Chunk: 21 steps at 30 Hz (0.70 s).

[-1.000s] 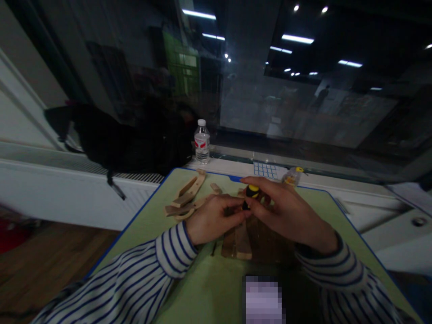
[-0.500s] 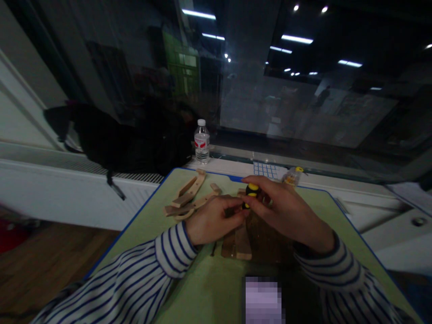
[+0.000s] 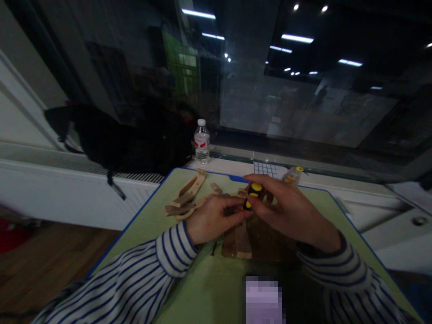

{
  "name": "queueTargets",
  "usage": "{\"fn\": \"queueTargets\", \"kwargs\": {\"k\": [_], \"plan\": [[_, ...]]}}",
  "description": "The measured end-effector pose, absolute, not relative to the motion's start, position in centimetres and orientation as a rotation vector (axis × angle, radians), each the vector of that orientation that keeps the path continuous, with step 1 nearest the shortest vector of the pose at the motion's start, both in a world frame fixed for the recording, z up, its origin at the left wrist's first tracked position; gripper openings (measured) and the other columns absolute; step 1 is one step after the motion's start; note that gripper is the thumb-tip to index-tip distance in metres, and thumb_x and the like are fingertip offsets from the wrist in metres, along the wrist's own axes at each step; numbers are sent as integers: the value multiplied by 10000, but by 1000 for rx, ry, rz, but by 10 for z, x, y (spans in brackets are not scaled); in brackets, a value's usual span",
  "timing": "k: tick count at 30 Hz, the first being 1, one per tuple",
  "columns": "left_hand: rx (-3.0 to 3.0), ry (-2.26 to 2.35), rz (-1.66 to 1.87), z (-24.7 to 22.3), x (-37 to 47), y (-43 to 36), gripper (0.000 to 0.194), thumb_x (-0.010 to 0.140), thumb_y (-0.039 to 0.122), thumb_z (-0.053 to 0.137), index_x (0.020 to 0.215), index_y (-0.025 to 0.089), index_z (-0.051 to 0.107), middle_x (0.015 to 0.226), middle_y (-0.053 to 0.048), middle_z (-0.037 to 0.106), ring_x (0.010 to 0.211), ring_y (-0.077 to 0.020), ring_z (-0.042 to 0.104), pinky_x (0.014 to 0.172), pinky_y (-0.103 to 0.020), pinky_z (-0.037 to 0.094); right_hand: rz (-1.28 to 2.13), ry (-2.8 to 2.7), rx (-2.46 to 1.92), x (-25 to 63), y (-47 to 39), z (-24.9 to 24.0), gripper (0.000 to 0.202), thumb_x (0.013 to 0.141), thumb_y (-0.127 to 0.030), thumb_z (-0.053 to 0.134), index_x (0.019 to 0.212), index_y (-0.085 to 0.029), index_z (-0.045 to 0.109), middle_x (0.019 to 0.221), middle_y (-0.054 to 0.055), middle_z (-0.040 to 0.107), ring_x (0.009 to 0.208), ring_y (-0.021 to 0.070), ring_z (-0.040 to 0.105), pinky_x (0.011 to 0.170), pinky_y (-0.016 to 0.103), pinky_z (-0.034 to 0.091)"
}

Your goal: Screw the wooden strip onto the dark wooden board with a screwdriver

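My right hand (image 3: 286, 207) is closed round the upper part of a yellow and black screwdriver handle (image 3: 255, 190). Thumb and fingers of my left hand (image 3: 216, 217) pinch at the lower end of that handle; the tool's tip is hidden. Beneath both hands lies a light wooden strip (image 3: 243, 243) on a dark brown board (image 3: 270, 245). A small dark screw (image 3: 213, 248) rests on the green tabletop, left of the board.
Curved wooden pieces (image 3: 189, 191) lie at the table's (image 3: 148, 220) back left. Behind it stand a water bottle (image 3: 202, 143), a black bag (image 3: 135, 144) and a small clear bag (image 3: 292, 175) on the sill. A blurred-out rectangle (image 3: 263, 299) is at the front.
The screwdriver handle's top has tilted slightly to the right, together with my right hand. My left hand has stayed almost in place.
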<state>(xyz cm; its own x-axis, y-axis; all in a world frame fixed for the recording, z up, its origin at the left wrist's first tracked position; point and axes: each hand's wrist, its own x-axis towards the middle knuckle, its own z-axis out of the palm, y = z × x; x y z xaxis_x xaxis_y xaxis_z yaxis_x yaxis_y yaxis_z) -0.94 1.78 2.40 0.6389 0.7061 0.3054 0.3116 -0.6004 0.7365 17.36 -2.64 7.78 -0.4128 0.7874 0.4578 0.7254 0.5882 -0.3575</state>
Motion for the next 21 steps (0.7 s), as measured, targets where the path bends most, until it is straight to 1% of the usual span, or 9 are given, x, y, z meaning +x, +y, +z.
{"fn": "queueTargets", "kwargs": {"k": [5, 9, 14, 19, 21], "plan": [[2211, 764, 774, 22, -10, 18, 232, 884, 322, 529, 954, 176, 695, 752, 8, 665, 682, -118, 575, 631, -216, 418, 59, -2234, -1175, 174, -25, 76, 339, 879, -221, 516, 1214, -202, 563, 1129, 57, 693, 966, 178, 661, 843, 326, 521], [2228, 776, 753, 20, -10, 19, 233, 887, 316, 509, 930, 171, 686, 747, 9, 659, 663, -114, 565, 619, -214, 418, 60, -2213, -1207, 173, -23, 74, 343, 881, -238, 529, 1221, -214, 567, 1124, 52, 699, 952, 181, 671, 858, 343, 527], [2235, 779, 744, 19, -9, 18, 249, 886, 301, 489, 970, 167, 681, 772, 5, 668, 687, -122, 575, 644, -225, 425, 43, -2223, -1199, 173, -22, 73, 348, 884, -254, 535, 1227, -206, 562, 1143, 57, 692, 985, 186, 663, 878, 342, 523], [2226, 795, 766, 21, -8, 16, 233, 884, 275, 478, 922, 166, 680, 741, 20, 648, 680, -121, 571, 631, -213, 419, 48, -2218, -1189, 173, -20, 72, 347, 886, -249, 530, 1229, -206, 561, 1168, 64, 679, 1025, 192, 648, 908, 340, 508], [2232, 807, 790, 22, -8, 16, 209, 873, 283, 506, 898, 167, 678, 726, 23, 641, 681, -119, 572, 635, -211, 419, 43, -2218, -1193, 173, -20, 72, 349, 884, -243, 532, 1230, -209, 560, 1171, 63, 679, 1030, 195, 648, 911, 350, 506]]}}
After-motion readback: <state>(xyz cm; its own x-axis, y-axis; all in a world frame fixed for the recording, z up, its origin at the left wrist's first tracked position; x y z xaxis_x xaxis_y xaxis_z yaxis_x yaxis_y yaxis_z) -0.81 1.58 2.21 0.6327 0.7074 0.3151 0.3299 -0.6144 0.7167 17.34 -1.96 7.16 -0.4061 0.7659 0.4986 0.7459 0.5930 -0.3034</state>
